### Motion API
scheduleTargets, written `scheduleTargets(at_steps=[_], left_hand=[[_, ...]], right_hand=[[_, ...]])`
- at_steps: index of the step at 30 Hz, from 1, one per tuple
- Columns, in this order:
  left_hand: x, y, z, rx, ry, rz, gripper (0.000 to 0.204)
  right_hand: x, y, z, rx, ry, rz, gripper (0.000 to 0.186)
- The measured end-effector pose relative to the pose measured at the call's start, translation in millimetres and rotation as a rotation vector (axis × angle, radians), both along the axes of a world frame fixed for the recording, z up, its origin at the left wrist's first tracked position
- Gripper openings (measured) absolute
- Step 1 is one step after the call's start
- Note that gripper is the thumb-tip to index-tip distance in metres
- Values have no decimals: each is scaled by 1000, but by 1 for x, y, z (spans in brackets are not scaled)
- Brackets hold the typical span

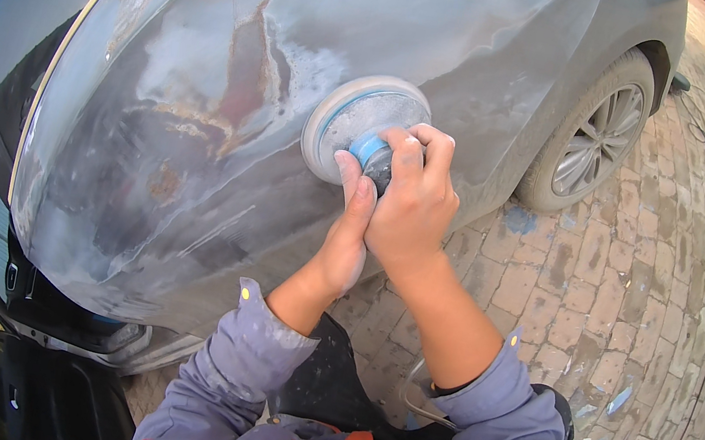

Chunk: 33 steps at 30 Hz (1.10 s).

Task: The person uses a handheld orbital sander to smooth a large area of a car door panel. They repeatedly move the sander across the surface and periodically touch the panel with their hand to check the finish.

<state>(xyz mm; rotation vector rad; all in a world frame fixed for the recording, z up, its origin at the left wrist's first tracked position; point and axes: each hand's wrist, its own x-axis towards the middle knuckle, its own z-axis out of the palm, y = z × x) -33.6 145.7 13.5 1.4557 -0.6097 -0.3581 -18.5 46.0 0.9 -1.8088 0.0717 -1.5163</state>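
Right hand (417,199) is grasping the sander (356,117) by its handle; left hand (347,243) is closing on it too, from the left and near side. Sander is sitting on the grey panel (190,69), left of the wheel (597,141), apparently lying flat, though its underside is staying hidden. Bricks (567,286) are covering the ground at right.

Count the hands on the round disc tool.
2: the right hand grips the round disc tool by its blue-and-black handle; the left hand is at the handle's lower left. Some fingers are hidden.
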Motion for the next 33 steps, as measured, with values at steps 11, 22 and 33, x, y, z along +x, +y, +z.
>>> scheduleTargets(at_steps=[11,22,33], left_hand=[[13,-52,35,100,62,-25,97],[41,-115,26,353,162,-23,99],[65,-159,3,582,213,-13,120]], right_hand=[[15,-42,14,150,66,-80,56],[29,-103,-4,418,227,-157,63],[32,-148,-19,512,321,-218,63]])
